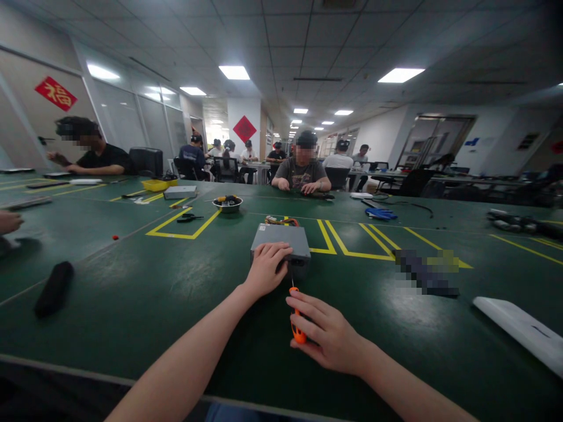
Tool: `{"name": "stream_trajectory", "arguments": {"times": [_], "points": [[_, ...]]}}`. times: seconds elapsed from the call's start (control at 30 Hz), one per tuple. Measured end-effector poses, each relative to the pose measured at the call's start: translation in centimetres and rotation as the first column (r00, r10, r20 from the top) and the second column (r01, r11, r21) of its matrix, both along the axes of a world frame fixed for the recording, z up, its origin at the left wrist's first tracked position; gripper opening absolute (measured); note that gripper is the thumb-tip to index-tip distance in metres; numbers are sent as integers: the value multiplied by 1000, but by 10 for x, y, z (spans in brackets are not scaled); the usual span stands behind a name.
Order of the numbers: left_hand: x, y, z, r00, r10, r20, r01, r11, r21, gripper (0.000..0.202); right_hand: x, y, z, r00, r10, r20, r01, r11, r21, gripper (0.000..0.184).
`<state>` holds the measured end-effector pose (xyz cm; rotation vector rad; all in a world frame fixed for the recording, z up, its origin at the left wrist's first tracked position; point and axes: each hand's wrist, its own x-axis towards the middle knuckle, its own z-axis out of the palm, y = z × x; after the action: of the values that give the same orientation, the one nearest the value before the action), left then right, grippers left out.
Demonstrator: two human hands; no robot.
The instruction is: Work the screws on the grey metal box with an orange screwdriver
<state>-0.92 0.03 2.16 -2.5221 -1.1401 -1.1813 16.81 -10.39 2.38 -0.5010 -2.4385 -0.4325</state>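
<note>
- The right hand (328,334) has its fingers closed around the orange handle of a screwdriver (298,316), holding it upright with the thin shaft pointing away from the person.
- The left hand (266,269) lies palm down on a gray metal box (281,241), fingers slightly curved over its near part, pressing rather than gripping.
- The screwdriver tip is at the near side of the box; I cannot tell whether it touches.
- The box sits on a green table (132,310), just beyond the person's arms.
- A bundle of colored wires (281,221) lies just behind the box.
- A metal bowl of small parts (227,203) stands farther off to the left.
- A blurred object (424,272) lies to the right, near a white board (519,328).
- A person across the table (301,167) rests both hands on it.
</note>
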Motion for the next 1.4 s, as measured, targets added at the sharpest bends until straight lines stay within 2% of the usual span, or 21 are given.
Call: {"name": "stream_trajectory", "arguments": {"times": [0.13, 0.4, 0.6, 0.7, 0.8, 0.9, 1.03, 1.23, 1.33, 1.4], "points": [[1, 0, 0, 1000, 1, 2, -1, 1000, 3, 31, 0, 2, 1, 1000, -3, 26, 1, 998, 65, 25], [0, 0, -1, 1000, 8, -5, -8, 1000, 3, 32, 1, 4, -1, 994, 44, -96, -36, 996, 80, 16], [1, -1, 0, 1000, 1, -9, -1, 1000, 0, 31, 3, 2, 3, 999, 21, 47, -26, 993, 112, 25], [1, -1, 0, 1000, -3, -5, 3, 1000, -1, 31, 4, 2, 3, 998, 25, 64, -30, 996, 79, 25], [1, -1, 0, 1000, 6, -3, -6, 1000, -1, 31, 3, 2, 3, 1000, 28, 7, -29, 998, 50, 20], [1, -1, 0, 1000, 13, -9, -13, 1000, -1, 32, 3, 3, 3, 997, 49, -54, -43, 994, 103, 13], [1, -1, 0, 1000, 15, -5, -15, 1000, -4, 33, 3, 4, 1, 991, 56, -120, -40, 990, 133, 14], [1, -1, -1, 1000, 17, -9, -17, 1000, 4, 31, 5, 3, 0, 994, 30, -109, -19, 994, 104, 16], [1, -1, -2, 999, 9, -44, -8, 1000, 23, 35, 6, 3, -1, 990, 8, -141, 5, 996, 89, 14], [1, -1, -3, 997, 0, -81, 4, 999, 46, 30, 6, 2, -1, 989, 6, -149, 6, 997, 80, 14]]}}
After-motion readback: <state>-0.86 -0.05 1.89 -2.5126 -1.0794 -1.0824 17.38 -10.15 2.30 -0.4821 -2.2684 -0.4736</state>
